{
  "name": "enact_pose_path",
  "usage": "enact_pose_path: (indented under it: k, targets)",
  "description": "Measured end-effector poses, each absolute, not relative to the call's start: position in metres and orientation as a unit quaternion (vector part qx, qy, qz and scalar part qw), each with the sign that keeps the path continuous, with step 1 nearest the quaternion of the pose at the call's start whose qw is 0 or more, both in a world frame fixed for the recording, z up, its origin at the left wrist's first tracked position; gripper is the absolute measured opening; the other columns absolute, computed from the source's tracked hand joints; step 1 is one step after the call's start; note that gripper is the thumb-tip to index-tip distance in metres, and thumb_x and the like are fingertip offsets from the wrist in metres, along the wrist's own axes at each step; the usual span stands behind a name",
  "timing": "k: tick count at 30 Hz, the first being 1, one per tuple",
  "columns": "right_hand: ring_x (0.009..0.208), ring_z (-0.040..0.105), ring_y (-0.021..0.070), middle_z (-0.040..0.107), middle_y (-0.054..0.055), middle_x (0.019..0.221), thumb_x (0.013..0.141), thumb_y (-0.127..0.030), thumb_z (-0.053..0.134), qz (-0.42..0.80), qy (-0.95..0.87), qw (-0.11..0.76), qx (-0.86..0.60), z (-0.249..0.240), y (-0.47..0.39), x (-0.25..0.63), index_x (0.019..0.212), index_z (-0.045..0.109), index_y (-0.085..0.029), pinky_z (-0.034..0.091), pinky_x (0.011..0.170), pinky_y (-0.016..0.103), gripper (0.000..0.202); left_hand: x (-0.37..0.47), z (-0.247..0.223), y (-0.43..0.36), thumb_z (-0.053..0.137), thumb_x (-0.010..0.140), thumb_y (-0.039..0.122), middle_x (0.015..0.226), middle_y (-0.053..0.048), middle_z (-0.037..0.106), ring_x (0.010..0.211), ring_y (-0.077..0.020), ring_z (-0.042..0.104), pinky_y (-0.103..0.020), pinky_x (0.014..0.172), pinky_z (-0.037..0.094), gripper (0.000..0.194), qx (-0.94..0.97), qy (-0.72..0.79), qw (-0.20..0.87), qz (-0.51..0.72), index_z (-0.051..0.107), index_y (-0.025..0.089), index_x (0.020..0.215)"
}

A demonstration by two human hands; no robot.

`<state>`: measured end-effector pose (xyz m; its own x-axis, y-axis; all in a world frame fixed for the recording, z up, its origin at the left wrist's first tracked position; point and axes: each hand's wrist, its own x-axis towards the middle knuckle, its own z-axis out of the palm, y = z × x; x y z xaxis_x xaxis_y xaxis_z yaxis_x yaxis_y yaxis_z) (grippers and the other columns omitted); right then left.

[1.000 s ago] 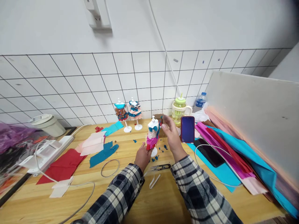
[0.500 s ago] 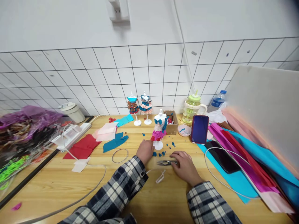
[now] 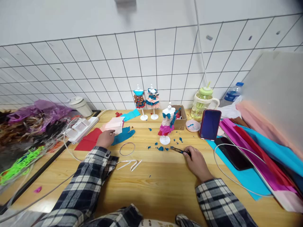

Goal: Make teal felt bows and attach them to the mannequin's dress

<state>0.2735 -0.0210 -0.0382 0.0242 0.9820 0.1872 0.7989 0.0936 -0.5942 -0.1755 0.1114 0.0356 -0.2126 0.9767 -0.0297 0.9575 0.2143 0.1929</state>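
My left hand [image 3: 105, 139] reaches over the papers at the left, fingers loosely bent, at the meeting of the red crepe paper [image 3: 89, 140], the pale pink paper [image 3: 115, 124] and the teal paper [image 3: 123, 136]. I see nothing held in it. In my right hand [image 3: 197, 161] are thread snips [image 3: 178, 150], blades pointing left. Ahead of them stands a small white dress form [image 3: 168, 111] wearing a pink bodice, teal bow and magenta-and-red skirt [image 3: 165, 130]. Teal scraps [image 3: 161, 148] lie by its base. A white cord [image 3: 129, 162] trails from my left cuff.
Two dressed mini forms [image 3: 139, 101] stand behind, near a cardboard box [image 3: 181, 123]. A pink dish [image 3: 193, 125], upright phone [image 3: 210, 124] and green-lidded jug [image 3: 201, 104] are right of it. A black phone [image 3: 233, 153], cable and paper sheets lie further right; a power strip [image 3: 82, 129] left.
My left hand has let go of the dress form's base area and moved left to the papers, the white cord trailing along. The snips' blades have tilted up slightly. The camera view has shifted.
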Motion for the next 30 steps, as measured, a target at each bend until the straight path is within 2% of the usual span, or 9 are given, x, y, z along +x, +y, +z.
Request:
enact_pose_path:
  k: [6, 10, 13, 18, 21, 24, 27, 28, 30]
  targets:
    - [0.083, 0.061, 0.0239, 0.067, 0.005, 0.088, 0.090, -0.031, 0.037, 0.194, -0.624, 0.332, -0.681, -0.043, -0.023, 0.274, 0.095, 0.042, -0.022, 0.041, 0.071, 0.034, 0.011, -0.175, 0.004, 0.108, 0.057, 0.076, 0.041, 0.128, -0.017, 0.056, 0.118, -0.0365, 0.050, -0.044, 0.092, 0.043, 0.054, 0.595, 0.794, 0.092, 0.083, 0.058, 0.018, 0.124]
    - [0.082, 0.061, 0.0233, 0.067, 0.004, 0.086, 0.089, -0.029, 0.039, 0.185, -0.636, 0.318, -0.678, -0.042, -0.024, 0.274, 0.097, 0.045, -0.022, 0.042, 0.072, 0.034, 0.012, -0.177, 0.000, 0.107, 0.065, 0.066, 0.047, 0.117, -0.016, 0.062, 0.115, -0.0433, 0.047, -0.053, 0.088, 0.041, 0.041, 0.560, 0.812, 0.117, 0.113, 0.069, 0.021, 0.098]
    - [0.083, 0.061, 0.0228, 0.067, 0.004, 0.087, 0.089, -0.028, 0.038, 0.176, -0.640, 0.306, -0.683, -0.040, -0.024, 0.273, 0.102, 0.048, -0.021, 0.042, 0.073, 0.033, 0.018, -0.178, 0.002, 0.104, 0.068, 0.064, 0.043, 0.099, -0.011, 0.067, 0.104, -0.0351, 0.056, -0.045, 0.086, 0.044, 0.031, 0.549, 0.804, 0.164, 0.159, 0.068, 0.019, 0.083]
    - [0.092, 0.055, 0.0240, 0.065, 0.008, 0.098, 0.086, -0.025, 0.040, 0.114, -0.667, 0.277, -0.682, -0.038, -0.024, 0.271, 0.106, 0.055, -0.019, 0.040, 0.082, 0.037, 0.025, -0.167, 0.013, 0.092, 0.057, 0.076, 0.039, 0.097, -0.010, 0.067, 0.088, -0.0222, 0.063, -0.034, 0.077, 0.051, 0.046, 0.516, 0.764, 0.249, 0.297, 0.056, 0.011, 0.112]
    - [0.099, 0.051, 0.0271, 0.063, 0.009, 0.104, 0.080, -0.027, 0.049, 0.077, -0.656, 0.274, -0.699, -0.031, -0.026, 0.266, 0.104, 0.059, -0.020, 0.038, 0.087, 0.042, 0.027, -0.146, 0.030, 0.078, 0.051, 0.082, 0.033, 0.102, -0.009, 0.068, 0.090, -0.0175, 0.065, -0.029, 0.079, 0.053, 0.041, 0.521, 0.698, 0.326, 0.368, 0.055, 0.013, 0.118]
    - [0.108, 0.047, 0.0300, 0.059, 0.010, 0.111, 0.077, -0.032, 0.055, 0.078, -0.637, 0.336, -0.689, -0.020, -0.032, 0.252, 0.104, 0.061, -0.021, 0.035, 0.093, 0.047, 0.030, -0.113, 0.050, 0.055, 0.063, 0.075, 0.030, 0.110, -0.012, 0.066, 0.097, -0.0216, 0.064, -0.034, 0.085, 0.053, 0.042, 0.490, 0.524, 0.534, 0.447, 0.059, 0.014, 0.114]
    - [0.098, 0.055, 0.0260, 0.063, 0.010, 0.103, 0.084, -0.041, 0.050, 0.264, -0.617, 0.413, -0.615, -0.009, -0.039, 0.224, 0.099, 0.063, -0.022, 0.043, 0.087, 0.041, 0.028, -0.076, 0.061, 0.032, 0.074, 0.066, 0.023, 0.101, -0.008, 0.069, 0.086, -0.0199, 0.066, -0.033, 0.080, 0.053, 0.043, 0.470, 0.434, 0.670, 0.378, 0.062, 0.017, 0.106]
    - [0.097, 0.058, 0.0254, 0.063, 0.011, 0.107, 0.085, -0.047, 0.048, 0.369, -0.594, 0.428, -0.573, -0.006, -0.041, 0.213, 0.107, 0.061, -0.023, 0.046, 0.082, 0.039, 0.035, -0.064, 0.062, 0.026, 0.075, 0.066, 0.023, 0.096, -0.007, 0.069, 0.082, -0.0185, 0.066, -0.032, 0.078, 0.052, 0.041, 0.474, 0.409, 0.701, 0.341, 0.062, 0.017, 0.104]
    - [0.109, 0.056, 0.0266, 0.053, 0.012, 0.129, 0.082, -0.060, 0.049, 0.537, -0.535, 0.464, -0.458, -0.002, -0.041, 0.192, 0.134, 0.041, -0.027, 0.048, 0.082, 0.040, 0.062, -0.045, 0.059, 0.017, 0.073, 0.070, 0.023, 0.095, -0.006, 0.069, 0.082, -0.0172, 0.064, -0.031, 0.078, 0.051, 0.037, 0.490, 0.360, 0.746, 0.272, 0.062, 0.017, 0.105]
